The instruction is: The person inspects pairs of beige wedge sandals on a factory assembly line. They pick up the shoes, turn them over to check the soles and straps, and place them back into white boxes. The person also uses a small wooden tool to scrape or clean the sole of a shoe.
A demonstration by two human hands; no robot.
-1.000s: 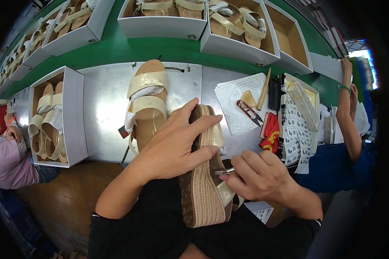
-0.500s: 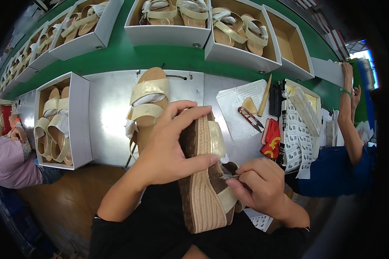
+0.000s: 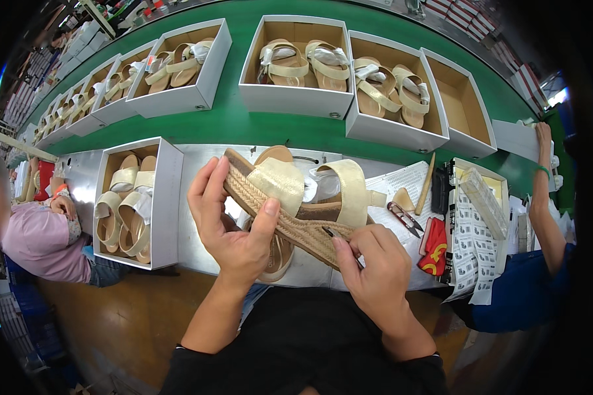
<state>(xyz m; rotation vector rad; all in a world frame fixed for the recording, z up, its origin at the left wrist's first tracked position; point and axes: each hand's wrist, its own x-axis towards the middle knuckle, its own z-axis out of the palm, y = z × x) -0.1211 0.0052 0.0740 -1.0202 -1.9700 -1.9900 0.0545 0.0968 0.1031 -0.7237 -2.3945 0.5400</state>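
Note:
A gold-strapped wedge sandal (image 3: 277,184) with a braided rope-like sole edge is tilted on its side above the metal table. My left hand (image 3: 234,230) grips its sole near one end, thumb on the braid and fingers behind. My right hand (image 3: 375,263) is closed on a small pointed metal tool (image 3: 333,233), most of it hidden by the fingers. Its tip is at the braided edge of the sole. Another gold sandal (image 3: 278,260) lies on the table behind, largely covered by the held one. White tissue (image 3: 324,184) shows under the held sandal's straps.
Open white boxes (image 3: 296,99) of sandals line the green surface; one box (image 3: 458,99) holds no sandals. Another sandal box (image 3: 171,217) stands left. Right are thread snips (image 3: 405,218), papers (image 3: 388,181), a red cloth item (image 3: 433,247) and a tray (image 3: 497,172). People sit on both sides.
The held sandal has turned from upright to slanting, its braided edge now toward me, and risen away from my body. The tool has moved from the strap area to the braid. The view has shifted.

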